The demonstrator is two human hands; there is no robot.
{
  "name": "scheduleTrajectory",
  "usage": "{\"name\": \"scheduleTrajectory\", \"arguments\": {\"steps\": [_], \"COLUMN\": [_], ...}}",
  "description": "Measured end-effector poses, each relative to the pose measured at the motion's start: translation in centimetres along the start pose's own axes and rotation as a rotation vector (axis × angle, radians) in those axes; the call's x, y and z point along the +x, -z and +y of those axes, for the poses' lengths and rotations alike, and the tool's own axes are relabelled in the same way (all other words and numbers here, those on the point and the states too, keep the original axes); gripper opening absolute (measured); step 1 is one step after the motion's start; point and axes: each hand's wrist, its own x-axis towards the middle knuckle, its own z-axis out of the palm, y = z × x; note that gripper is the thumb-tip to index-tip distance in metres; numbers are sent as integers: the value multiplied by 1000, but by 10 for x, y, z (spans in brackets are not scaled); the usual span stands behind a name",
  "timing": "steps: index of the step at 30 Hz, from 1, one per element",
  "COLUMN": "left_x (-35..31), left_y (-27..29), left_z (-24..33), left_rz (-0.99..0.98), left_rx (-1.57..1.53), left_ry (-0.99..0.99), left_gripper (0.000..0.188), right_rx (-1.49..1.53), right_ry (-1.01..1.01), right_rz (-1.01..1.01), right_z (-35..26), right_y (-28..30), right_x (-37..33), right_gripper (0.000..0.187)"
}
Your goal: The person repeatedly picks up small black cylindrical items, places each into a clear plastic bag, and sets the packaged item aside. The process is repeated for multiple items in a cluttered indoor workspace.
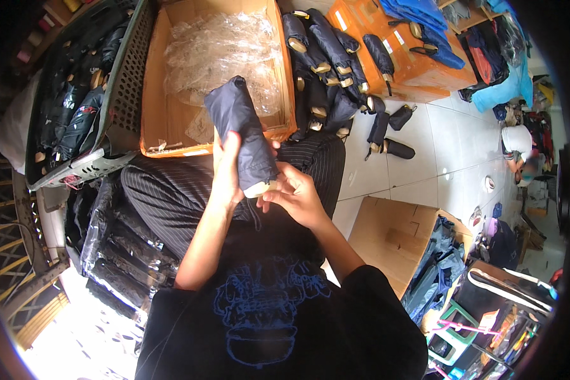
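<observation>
A dark navy folding umbrella (240, 120) in a cloth sleeve is tilted above my lap, its pale handle end (259, 189) toward me. My left hand (225, 166) is wrapped round it from the left, with fingertips showing on its far side. At the handle end, my right hand (299, 197) pinches with thumb and fingers against the umbrella's base. A thin dark wrist cord hangs below the handle. Beyond the umbrella stands an open orange-brown carton (218, 16) with clear plastic sleeves (215, 47) inside.
Several dark umbrellas (326, 47) lie in a pile right of the carton, others on the white tiled floor (418, 142). A grey-green crate (123, 82) of umbrellas stands left. Plastic-wrapped packs (117, 253) lie lower left; a cardboard box (392, 237) with blue-grey cloth items is at right.
</observation>
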Motion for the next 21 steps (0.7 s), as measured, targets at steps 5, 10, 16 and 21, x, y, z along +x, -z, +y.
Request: {"name": "scheduleTrajectory", "arguments": {"steps": [5, 10, 16, 21], "left_x": [-10, -19, -9, 71], "left_y": [-20, -22, -26, 10], "left_z": [1, -3, -28, 18], "left_rz": [48, -7, -474, -178], "left_rx": [66, 126, 829, 1093], "left_ry": [23, 92, -245, -100], "left_gripper": [41, 38, 67, 33], "right_rx": [-75, 34, 344, 614], "right_ry": [182, 47, -83, 7], "right_rz": [152, 111, 103, 194], "right_z": [7, 13, 25, 9], "right_y": [0, 10, 60, 54], "right_x": [-2, -13, -42, -17], "right_gripper": [37, 65, 95, 62]}}
